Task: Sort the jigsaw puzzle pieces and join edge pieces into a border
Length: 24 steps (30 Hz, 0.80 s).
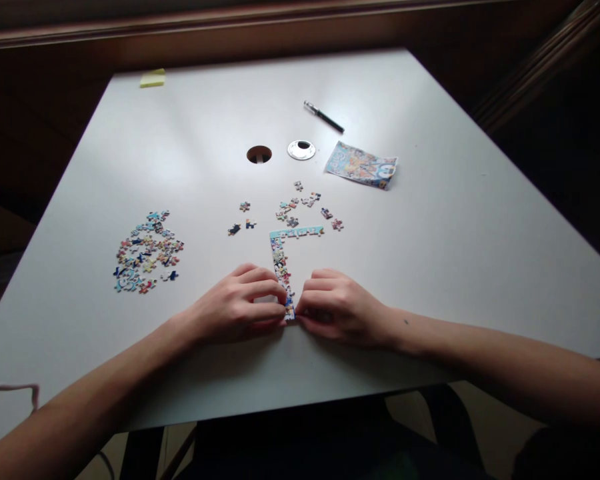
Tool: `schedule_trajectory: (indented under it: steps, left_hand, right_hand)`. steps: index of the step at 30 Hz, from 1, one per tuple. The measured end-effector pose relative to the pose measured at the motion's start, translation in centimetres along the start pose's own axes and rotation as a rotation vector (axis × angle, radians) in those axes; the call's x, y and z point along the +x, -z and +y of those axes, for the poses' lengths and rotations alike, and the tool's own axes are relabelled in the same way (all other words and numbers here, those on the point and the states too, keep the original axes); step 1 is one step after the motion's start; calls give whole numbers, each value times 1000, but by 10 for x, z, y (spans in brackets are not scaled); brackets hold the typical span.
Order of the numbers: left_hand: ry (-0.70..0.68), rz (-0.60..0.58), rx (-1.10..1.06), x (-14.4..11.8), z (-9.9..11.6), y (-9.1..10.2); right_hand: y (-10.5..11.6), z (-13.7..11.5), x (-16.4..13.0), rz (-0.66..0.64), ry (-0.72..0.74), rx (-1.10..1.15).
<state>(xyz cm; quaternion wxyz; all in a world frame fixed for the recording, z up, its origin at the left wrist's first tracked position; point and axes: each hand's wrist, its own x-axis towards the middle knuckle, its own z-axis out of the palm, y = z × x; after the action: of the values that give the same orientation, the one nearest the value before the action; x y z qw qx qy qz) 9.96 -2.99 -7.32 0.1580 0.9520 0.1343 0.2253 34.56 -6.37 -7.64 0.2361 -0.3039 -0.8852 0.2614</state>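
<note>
An L-shaped run of joined jigsaw puzzle pieces lies on the white table, with a light-blue top strip. At its near end, my left hand has curled fingers and thumb closed against the left side of the bottom puzzle piece. My right hand is also closed, its thumb and index finger touching that piece from the right. The fingers partly hide the lower pieces. Beyond the top strip are several loose puzzle pieces, and a few more lie to the left of them.
A large pile of puzzle pieces sits at the left. Farther back are a creased colourful picture sheet, a black pen, a round cable hole, its metal cover and yellow sticky notes. A pale cable crosses the left edge.
</note>
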Motion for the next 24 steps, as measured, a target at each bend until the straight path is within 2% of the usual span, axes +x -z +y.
schedule_trajectory:
  steps: [24]
  left_hand:
    - [60, -6, -11, 3, 5, 0]
  right_hand:
    - [3, -2, -1, -28, 131, -253]
